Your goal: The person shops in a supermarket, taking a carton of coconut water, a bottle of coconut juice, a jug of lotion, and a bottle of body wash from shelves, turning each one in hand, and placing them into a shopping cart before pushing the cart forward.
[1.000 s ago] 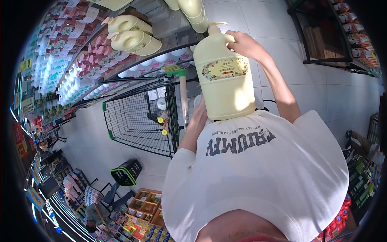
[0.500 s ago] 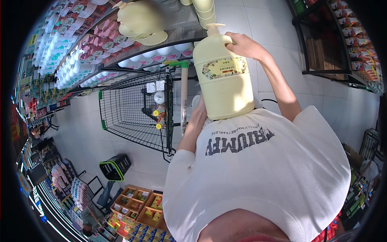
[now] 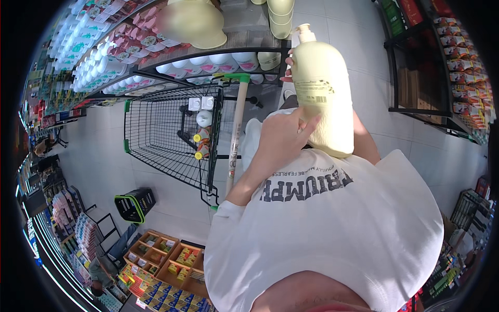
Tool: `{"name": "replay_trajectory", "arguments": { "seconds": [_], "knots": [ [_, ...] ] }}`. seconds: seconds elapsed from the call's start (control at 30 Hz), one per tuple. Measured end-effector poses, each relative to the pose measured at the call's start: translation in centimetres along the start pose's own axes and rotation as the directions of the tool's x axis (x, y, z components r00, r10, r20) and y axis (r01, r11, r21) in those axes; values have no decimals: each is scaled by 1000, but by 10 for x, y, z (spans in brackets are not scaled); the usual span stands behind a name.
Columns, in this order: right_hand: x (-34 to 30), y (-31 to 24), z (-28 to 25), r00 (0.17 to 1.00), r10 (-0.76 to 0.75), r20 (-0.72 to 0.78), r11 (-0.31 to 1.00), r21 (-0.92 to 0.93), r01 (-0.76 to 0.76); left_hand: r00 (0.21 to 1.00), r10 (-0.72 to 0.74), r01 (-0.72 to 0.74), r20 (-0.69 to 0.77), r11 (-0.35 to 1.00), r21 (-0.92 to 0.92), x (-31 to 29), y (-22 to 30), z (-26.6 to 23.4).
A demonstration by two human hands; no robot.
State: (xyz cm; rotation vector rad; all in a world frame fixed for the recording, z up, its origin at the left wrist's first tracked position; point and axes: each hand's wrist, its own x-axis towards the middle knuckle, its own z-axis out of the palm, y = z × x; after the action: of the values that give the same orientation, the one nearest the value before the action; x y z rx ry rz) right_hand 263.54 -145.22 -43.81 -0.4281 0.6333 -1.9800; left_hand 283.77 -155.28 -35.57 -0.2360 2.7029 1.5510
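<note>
A large pale-yellow pump bottle point(image 3: 327, 99) stands upright against the front of my white shirt, its pump at the top. On the side facing me is a small printed label with a barcode. My left hand point(image 3: 283, 132) grips its lower left side, a digit lying across the front and the rest partly hidden. My right hand point(image 3: 289, 68) reaches round behind the bottle; only fingertips show at its upper left edge, and the bottle hides the palm. Left of me stands a black wire shopping cart point(image 3: 156, 125), holding a white bottle point(image 3: 204, 118) and orange yellow-capped bottles point(image 3: 202, 144).
Shelves point(image 3: 187, 58) packed with bottles run along the far left, more yellow bottles point(image 3: 200, 23) on top. A dark shelf rack point(image 3: 395, 62) stands at the right. A black basket point(image 3: 136, 203) sits on the floor behind the cart, near a wooden display bin point(image 3: 171, 260).
The bottle has turned, bringing a barcode side toward me, and shifted right. My right hand has gone from its top right behind it; my left hand has come up onto its front.
</note>
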Motion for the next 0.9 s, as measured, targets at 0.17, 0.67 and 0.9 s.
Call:
{"name": "replay_trajectory", "arguments": {
  "seconds": [0.17, 0.67, 0.9],
  "knots": [
    [-13, -4, -2, 960, -210, 186, 954, 256, 159, 995, -60, 54, -80, 996, -75, 16, -21, 11],
    [19, -22, -58, 913, -231, 338, 950, 280, 137, 923, 82, 197, 376, 737, -647, 59, -68, 49],
    [37, -21, -58, 888, -195, 416, 948, 312, 62, 942, 13, 202, 336, 779, -594, 59, -75, 47]
  ]
}}
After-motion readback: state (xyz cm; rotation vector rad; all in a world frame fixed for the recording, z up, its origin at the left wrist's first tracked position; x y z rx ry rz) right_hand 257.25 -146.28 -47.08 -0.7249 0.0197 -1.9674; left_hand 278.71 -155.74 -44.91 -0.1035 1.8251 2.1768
